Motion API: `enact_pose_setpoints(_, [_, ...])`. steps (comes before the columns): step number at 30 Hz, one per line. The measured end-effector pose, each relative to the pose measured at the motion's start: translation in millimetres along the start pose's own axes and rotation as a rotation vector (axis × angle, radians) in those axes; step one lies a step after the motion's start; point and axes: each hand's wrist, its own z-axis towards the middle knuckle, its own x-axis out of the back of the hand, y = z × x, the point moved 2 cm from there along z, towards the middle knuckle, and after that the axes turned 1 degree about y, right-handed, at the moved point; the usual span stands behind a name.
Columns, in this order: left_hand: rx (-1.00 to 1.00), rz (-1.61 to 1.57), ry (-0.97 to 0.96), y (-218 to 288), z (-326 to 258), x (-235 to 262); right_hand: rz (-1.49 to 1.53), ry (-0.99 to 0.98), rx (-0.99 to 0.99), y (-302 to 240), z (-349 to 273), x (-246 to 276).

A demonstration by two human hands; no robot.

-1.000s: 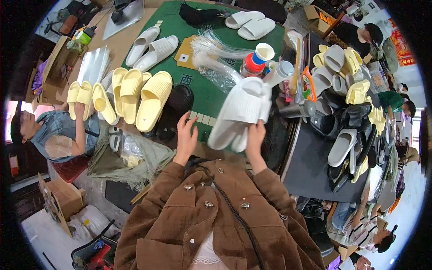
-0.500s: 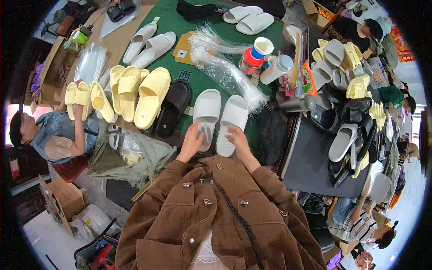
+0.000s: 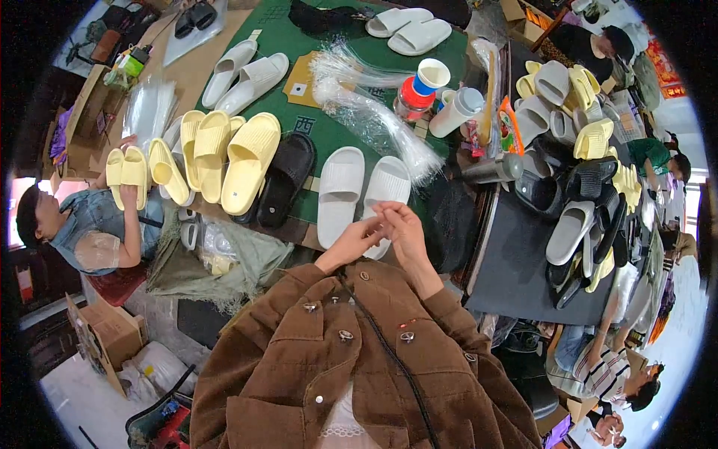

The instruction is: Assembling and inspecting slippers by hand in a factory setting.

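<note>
1. Here's the bench [image 3: 327, 139], a green top with a yellow square patch [image 3: 301, 84], and it's busy out there!
2. Across its middle sprawls a bundle of clear strands [image 3: 374, 123]; just beyond stand a red jar [image 3: 410, 105], a paper cup [image 3: 432, 73] and a white tumbler [image 3: 458, 109], leaning in this view.
3. Over on the left, a row of yellow slippers [image 3: 250, 163], with a black slipper [image 3: 287, 179] beside the last of them.
4. On the right side, a dark table [image 3: 508, 262] carries a mixed heap of slippers [image 3: 572, 232] in grey, yellow and black.
5. Around the room: a co-worker [image 3: 112, 236] at the left has a hand on a yellow pair [image 3: 127, 178], a person in stripes [image 3: 602, 370] sits lower right, and a carton [image 3: 112, 329] stands lower left.
6. Centre stage, the left slipper [image 3: 341, 194] and right slipper [image 3: 389, 181], both grey, lie side by side near the bench's near edge.
7. Toes point away from the wearer, heels toward; the long axes run nearly parallel, tipped slightly rightward at the far end.
8. The left hand [image 3: 356, 244] and right hand [image 3: 405, 233] meet above the right slipper's heel, fingers bent, fingertips together; whether anything small is pinched there, I cannot tell.
</note>
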Motion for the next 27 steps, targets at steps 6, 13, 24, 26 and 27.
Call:
enact_pose_setpoints(6, [-0.043,0.066,-0.035,9.2,-4.5,3.7,0.119,0.092,0.046,-17.9,0.7,8.7])
enact_pose_setpoints(13, [-0.297,0.522,0.240,19.0,-12.7,39.9,0.197,0.297,0.229,-23.5,8.1,61.8])
enact_pose_setpoints(24, [-0.381,0.765,0.508,8.6,-33.6,75.7,0.015,0.393,0.167,-17.7,2.2,88.6])
enact_pose_setpoints(26, [-0.348,0.737,0.514,4.7,-36.1,74.8,0.030,0.406,0.166,-14.5,1.8,93.6])
enact_pose_setpoints(27, [-0.328,0.720,0.459,2.0,-36.5,73.2,-0.007,0.402,0.145,-16.2,-0.1,87.7])
